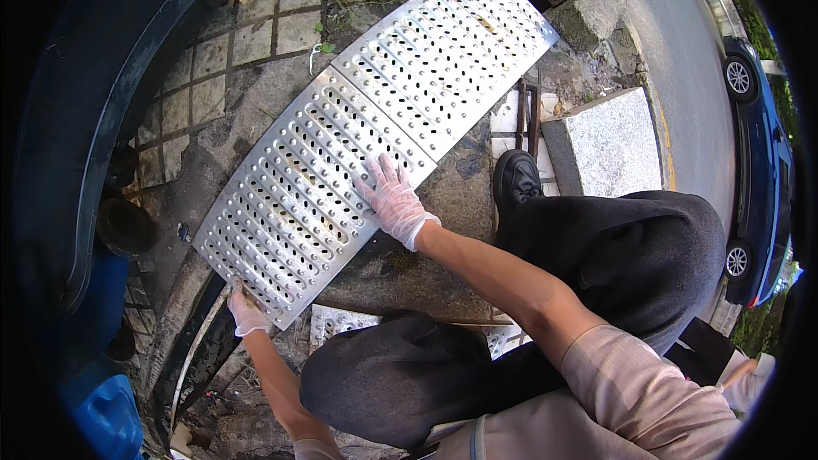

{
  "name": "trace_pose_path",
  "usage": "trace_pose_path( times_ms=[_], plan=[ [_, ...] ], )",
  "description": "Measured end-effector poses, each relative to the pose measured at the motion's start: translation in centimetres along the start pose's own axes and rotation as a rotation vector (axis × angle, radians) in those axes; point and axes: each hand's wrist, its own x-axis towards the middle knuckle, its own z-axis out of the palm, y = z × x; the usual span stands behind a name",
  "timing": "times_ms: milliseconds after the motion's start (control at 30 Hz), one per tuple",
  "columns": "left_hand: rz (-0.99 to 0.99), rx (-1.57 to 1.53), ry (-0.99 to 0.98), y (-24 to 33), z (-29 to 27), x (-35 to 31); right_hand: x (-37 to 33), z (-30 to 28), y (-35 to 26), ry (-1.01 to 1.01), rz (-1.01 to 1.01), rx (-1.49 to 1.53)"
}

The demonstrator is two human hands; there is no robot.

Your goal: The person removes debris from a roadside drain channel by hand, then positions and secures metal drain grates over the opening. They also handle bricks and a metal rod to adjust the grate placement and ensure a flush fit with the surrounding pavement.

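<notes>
Two perforated silver metal drain covers lie end to end, meeting at a straight seam. The nearer cover [290, 179] has raised bumps and slots, as does the farther cover [452, 43]. My left hand [245, 313], in a thin see-through glove, grips the near end of the nearer cover at its edge; part of its fingers is hidden. My right hand [396, 202], gloved the same way, rests flat with fingers spread on the nearer cover, by its right edge close to the seam.
Along the left stand a large dark bin [85, 119] and a blue plastic object [106, 413]. A pale hose [198, 349] runs beside my left hand. Stone blocks [609, 145] line the right, by a road with a parked blue car [763, 179]. Another person's arm [740, 372] shows at the lower right.
</notes>
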Motion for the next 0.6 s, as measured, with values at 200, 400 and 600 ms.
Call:
trace_pose_path(
  times_ms=[200,400,600],
  plan=[
    [0.119,-0.038,-0.031,-0.5,-0.6,0.9,0.2,1.1,-1.0,0.113,0.025,0.062],
    [0.121,0.140,0.094,-1.1,-4.1,5.2,0.0,0.1,-1.7,0.162,0.309,0.310],
    [0.165,0.325,0.067,-1.0,-3.9,5.5,0.9,1.8,-1.5,0.111,0.314,0.233]
  ],
)
